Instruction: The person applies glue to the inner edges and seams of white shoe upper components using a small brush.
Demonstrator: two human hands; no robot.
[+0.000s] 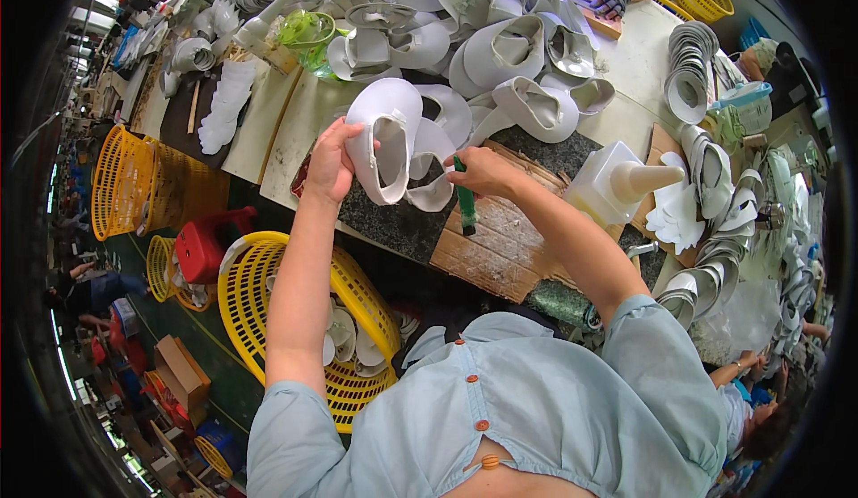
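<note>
My left hand (329,164) grips a white shoe upper (386,105) by its side and holds it above the table's near edge, its opening facing me. In my right hand (487,173) is a green tool with a dark end (465,201), pointing down over a worn sheet of cardboard (509,239). More white shoe uppers (432,192) lie right behind the held one, close to my right fingertips. To the right of my right hand stands a translucent bottle with a cone-shaped beige nozzle (608,185).
A heap of white uppers (500,51) covers the table's far side. Stacked white pieces (688,69) line the right. A yellow basket (255,270) with white pieces stands below the left edge, near a red plastic container (201,248). A gloved co-worker's hand (613,1) is at the far side.
</note>
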